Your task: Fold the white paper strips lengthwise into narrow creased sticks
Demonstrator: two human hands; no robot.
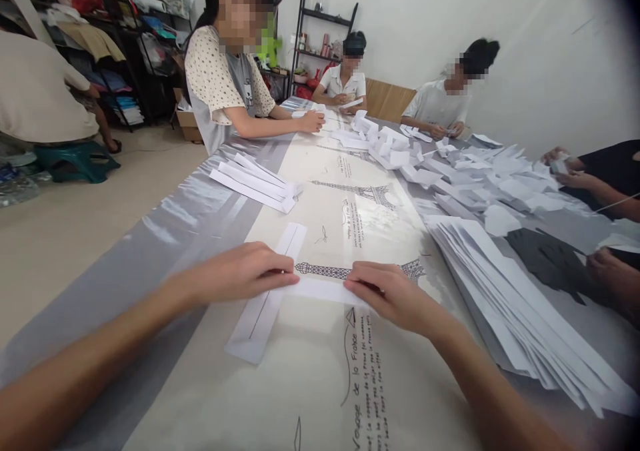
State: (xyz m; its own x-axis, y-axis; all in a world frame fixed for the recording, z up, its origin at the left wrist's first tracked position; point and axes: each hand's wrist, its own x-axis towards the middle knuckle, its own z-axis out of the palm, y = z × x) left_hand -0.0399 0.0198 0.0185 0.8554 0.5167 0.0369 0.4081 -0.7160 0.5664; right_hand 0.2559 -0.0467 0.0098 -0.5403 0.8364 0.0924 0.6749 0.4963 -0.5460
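My left hand (250, 271) and my right hand (393, 291) pinch a white paper strip (323, 290) by its upper edge, one near each end. The strip lies crosswise, low over the printed table cover (300, 364). Beneath my left hand, a second white strip with a dark line (255, 324) runs lengthwise and crosses the left end of the held one. A printed tower (325, 271) shows just beyond my fingertips. My palms and part of the held strip's right end are hidden.
A fanned stack of paper strips (500, 304) lies at right, beside a dark grey flat piece (543, 257). Folded white papers (480, 177) are heaped behind it. More strips (255, 181) lie at left. Several people sit or stand around the table, their hands on papers.
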